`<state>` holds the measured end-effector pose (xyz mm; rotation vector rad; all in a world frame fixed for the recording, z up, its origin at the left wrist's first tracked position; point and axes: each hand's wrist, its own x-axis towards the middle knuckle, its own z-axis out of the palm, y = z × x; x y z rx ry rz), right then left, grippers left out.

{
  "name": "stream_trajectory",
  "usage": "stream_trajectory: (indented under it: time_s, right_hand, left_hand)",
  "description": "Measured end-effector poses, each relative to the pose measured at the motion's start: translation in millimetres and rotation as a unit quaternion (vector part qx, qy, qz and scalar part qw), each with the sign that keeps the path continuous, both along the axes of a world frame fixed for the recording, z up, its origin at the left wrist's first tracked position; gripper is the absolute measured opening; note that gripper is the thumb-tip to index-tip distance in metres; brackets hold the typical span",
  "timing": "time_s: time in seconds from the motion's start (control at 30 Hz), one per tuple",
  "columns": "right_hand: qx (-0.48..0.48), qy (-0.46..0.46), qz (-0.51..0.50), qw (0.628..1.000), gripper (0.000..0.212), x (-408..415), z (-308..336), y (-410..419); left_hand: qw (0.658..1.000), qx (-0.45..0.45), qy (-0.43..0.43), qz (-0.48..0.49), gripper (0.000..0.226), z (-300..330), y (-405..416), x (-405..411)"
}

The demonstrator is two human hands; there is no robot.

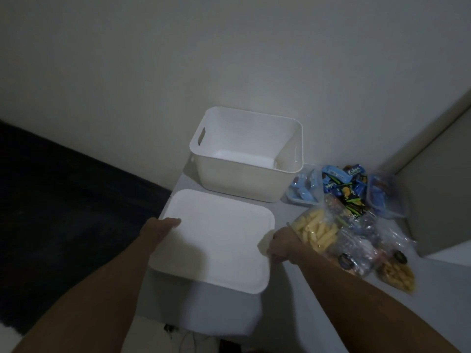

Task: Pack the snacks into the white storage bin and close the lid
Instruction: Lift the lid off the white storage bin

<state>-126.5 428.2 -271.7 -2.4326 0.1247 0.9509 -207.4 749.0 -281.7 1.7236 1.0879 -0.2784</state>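
The white storage bin (242, 179) stands open against the wall, with nothing visible inside. In front of it is its flat white lid (216, 240), held just above the table. My left hand (161, 226) grips the lid's left edge, thumb on top. My right hand (281, 247) grips its right edge, fingers curled under. The snacks lie to the right: a clear bag of yellow puffed sticks (316, 233), blue wrapped packets (341, 180) and more clear bags (362, 250).
A pale table (224, 312) carries everything; its left edge drops to a dark floor (63, 212). Clear plastic tubs with blue packets (304, 191) sit beside the bin. A beige box or cabinet (438, 189) rises at the far right. Cables lie below the table's front.
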Motion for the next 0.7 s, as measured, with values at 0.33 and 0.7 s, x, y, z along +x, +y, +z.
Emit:
stream_trajectory:
  time_s: [0.33, 0.7]
  right_hand:
    - [0.031, 0.045, -0.017, 0.998, 0.032, 1, 4, -16]
    - [0.116, -0.017, -0.068, 0.991, 0.025, 42, 57, -98]
  left_hand:
    - [0.987, 0.096, 0.067, -0.108, 0.093, -1, -26, 14]
    - [0.937, 0.193, -0.007, -0.29, 0.067, 39, -139, 78]
